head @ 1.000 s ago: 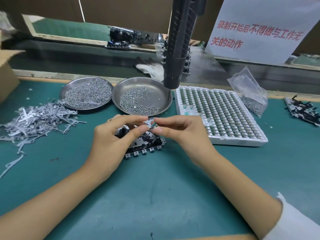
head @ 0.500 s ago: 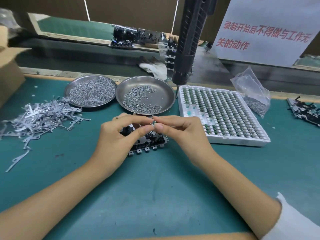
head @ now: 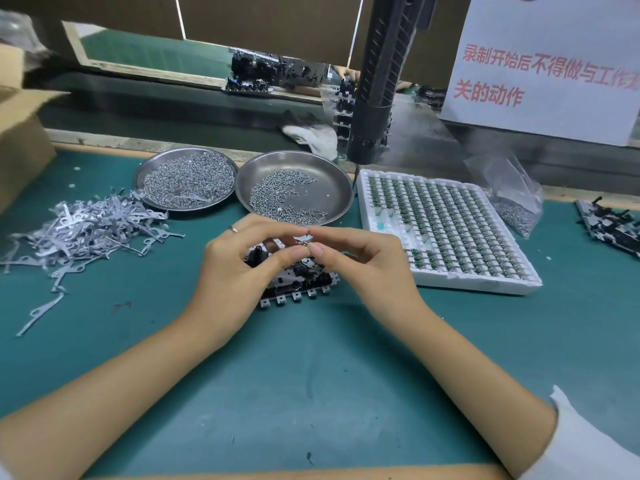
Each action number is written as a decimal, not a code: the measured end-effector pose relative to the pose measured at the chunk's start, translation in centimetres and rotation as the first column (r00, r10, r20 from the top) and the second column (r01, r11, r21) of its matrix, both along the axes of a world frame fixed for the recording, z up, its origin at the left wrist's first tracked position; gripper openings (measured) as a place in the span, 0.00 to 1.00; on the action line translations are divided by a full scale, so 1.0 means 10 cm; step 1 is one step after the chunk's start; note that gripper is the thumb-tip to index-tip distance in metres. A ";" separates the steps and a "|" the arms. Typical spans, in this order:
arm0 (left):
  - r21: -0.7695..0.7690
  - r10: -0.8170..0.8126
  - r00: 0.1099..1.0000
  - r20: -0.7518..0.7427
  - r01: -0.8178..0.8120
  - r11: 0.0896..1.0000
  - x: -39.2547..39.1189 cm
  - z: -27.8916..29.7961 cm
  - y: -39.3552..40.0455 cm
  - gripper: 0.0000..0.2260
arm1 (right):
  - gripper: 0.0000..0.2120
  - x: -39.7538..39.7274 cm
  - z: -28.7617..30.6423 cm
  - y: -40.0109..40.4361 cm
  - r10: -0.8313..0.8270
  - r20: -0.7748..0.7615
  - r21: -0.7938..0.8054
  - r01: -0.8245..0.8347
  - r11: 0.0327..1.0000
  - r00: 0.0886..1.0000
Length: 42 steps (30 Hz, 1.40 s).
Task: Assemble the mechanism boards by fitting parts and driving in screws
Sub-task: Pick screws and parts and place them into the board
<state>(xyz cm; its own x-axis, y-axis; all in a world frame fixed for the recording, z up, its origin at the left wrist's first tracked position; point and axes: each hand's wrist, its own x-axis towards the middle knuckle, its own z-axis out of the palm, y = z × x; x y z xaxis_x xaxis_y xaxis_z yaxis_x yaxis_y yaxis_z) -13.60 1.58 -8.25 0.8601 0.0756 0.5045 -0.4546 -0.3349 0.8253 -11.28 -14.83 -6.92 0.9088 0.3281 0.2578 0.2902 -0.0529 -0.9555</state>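
Mechanism board, mid-tabletop below the screw dish and left of the parts tray; left hand and right hand jointly pinch one small part above it, seemingly orienting it for fitting

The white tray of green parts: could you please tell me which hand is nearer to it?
Right. The right hand hovers just beside the white tray, close to its near-left edge. The left hand is farther away, over the mechanism board and on the other side of the right hand.
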 end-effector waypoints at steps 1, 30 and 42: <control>-0.006 0.005 1.000 -0.010 -0.005 1.000 0.00 0.00 0.01 0.08 | 0.10 -0.01 0.00 0.00 0.002 0.015 -0.014 -0.002 1.000 1.000; 0.157 0.129 0.991 -0.030 -0.123 0.980 -0.14 0.03 0.30 0.07 | 0.04 0.06 -0.30 0.09 0.190 0.723 -0.432 0.220 0.874 0.664; 0.521 0.039 0.999 -0.021 -0.022 0.853 -0.18 -0.03 0.25 0.15 | 0.08 0.00 -0.24 0.12 0.119 0.490 -0.414 0.111 0.903 0.863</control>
